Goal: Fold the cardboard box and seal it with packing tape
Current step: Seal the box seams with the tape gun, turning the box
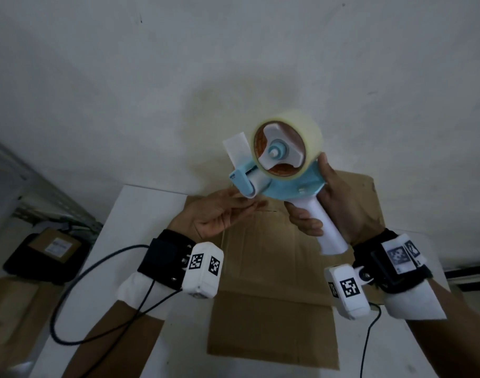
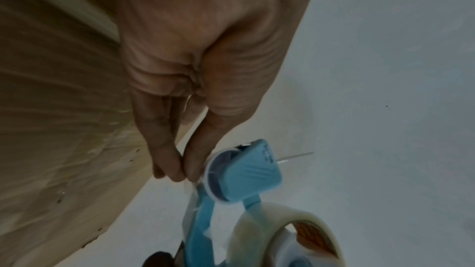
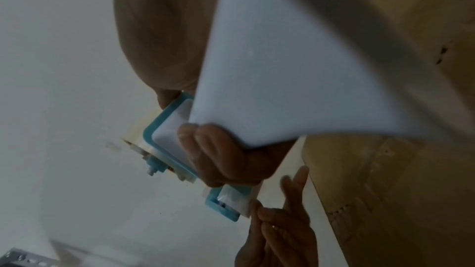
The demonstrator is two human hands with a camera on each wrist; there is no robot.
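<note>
At the dispenser nose: left hand fingers pinched together on the loose tape end, right beside the blue roller guard. Other left fingers extended, not gripping. Tape end clear and hard to see; pinch contact best read from left wrist view.

Right hand wrapped round the white handle of the tape dispenser, fingers curled tight, thumb up against the blue frame. Dispenser held up in the air, clear tape roll facing the head camera, nose pointing toward the left hand.

Below both hands: cardboard box lying flat on the white tabletop, not erected, flaps not folded, no tape on it that can be made out. Long axis running away from the body, near edge at the tabletop front. Both hands well above it, over its far half.

Key relation: box straight down from the fingers, dispenser between the two hands. Left hand nearer the box's left side, right hand tied up with the tool. Judgement: tape prep ahead of folding; either dispenser gets parked or box must be formed first. Risk: tape end curling back onto itself or onto the fingers.

Off left, lower level: dark tray with a brown package, metal rack.
</note>
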